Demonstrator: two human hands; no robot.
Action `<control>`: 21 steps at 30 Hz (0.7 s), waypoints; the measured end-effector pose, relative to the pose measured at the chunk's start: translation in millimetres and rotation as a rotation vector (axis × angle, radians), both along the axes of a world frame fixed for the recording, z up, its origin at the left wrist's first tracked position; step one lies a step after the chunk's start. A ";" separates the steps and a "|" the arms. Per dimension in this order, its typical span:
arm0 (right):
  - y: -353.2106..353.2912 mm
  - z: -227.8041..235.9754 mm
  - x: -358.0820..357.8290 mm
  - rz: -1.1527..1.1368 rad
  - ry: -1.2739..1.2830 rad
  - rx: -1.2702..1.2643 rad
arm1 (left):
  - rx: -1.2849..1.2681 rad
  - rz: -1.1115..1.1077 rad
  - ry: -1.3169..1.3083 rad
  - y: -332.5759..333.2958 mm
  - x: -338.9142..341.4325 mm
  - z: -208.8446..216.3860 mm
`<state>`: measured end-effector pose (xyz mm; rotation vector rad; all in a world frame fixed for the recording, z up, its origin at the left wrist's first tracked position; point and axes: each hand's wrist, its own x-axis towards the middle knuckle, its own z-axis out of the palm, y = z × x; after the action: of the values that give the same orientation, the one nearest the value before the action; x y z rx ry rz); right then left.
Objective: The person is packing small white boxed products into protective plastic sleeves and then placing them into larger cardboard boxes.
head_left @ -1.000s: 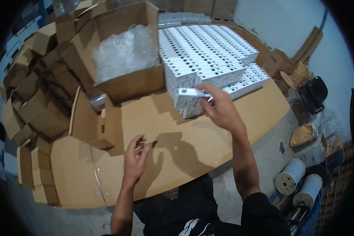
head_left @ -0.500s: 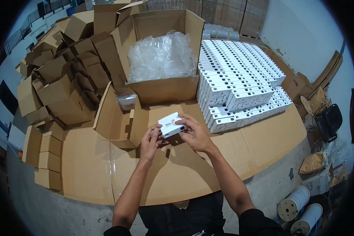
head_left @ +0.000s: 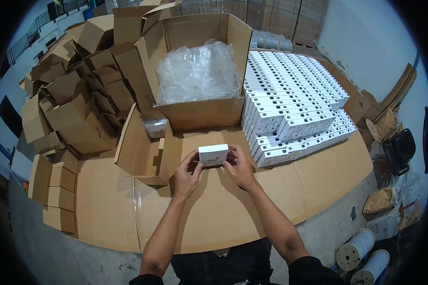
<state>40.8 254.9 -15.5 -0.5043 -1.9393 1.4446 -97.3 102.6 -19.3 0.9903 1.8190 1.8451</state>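
1. Even, fairly bright light is falling from overhead, leaving the cardboard-covered surface [head_left: 223, 213] clearly lit.
2. Soft shadows are pooling just beneath the hands.
3. Mild glare is glinting off the crumpled clear plastic [head_left: 197, 71] toward 12 o'clock.
4. Fisheye distortion is bending straight edges; black vignetting is ringing the rim, heaviest at 3 and 9 o'clock.

White box [head_left: 213, 155] held before stacked white boxes [head_left: 292, 109].

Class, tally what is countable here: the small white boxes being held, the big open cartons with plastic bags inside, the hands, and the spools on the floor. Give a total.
Small white box held by both hands: 1
Big open carton with plastic bags: 1
Hands, left and right: 2
Spools on the floor: 2
Total: 6
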 end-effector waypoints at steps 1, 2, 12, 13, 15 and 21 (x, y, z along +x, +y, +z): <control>-0.8 2.4 2.4 0.029 -0.048 -0.012 | -0.007 0.018 0.039 -1.4 1.8 1.2; -1.1 5.1 4.8 0.055 -0.096 -0.022 | -0.012 0.033 0.078 -1.5 4.2 4.5; -4.6 -7.8 8.8 -0.002 -0.111 0.138 | -0.191 0.039 0.196 -9.5 14.1 24.9; -4.7 -7.1 9.8 -0.013 -0.108 0.157 | -0.221 0.055 0.263 -9.1 14.1 24.0; -5.7 -7.6 11.2 -0.022 -0.108 0.174 | -0.254 0.071 0.328 -9.8 14.0 21.8; -8.1 -1.7 12.4 -0.010 -0.121 0.202 | -0.222 0.053 0.289 -9.7 10.9 13.9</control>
<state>53.2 246.8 -17.2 -0.5173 -2.1471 1.2187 -86.4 92.9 -5.4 1.1827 2.1808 1.5476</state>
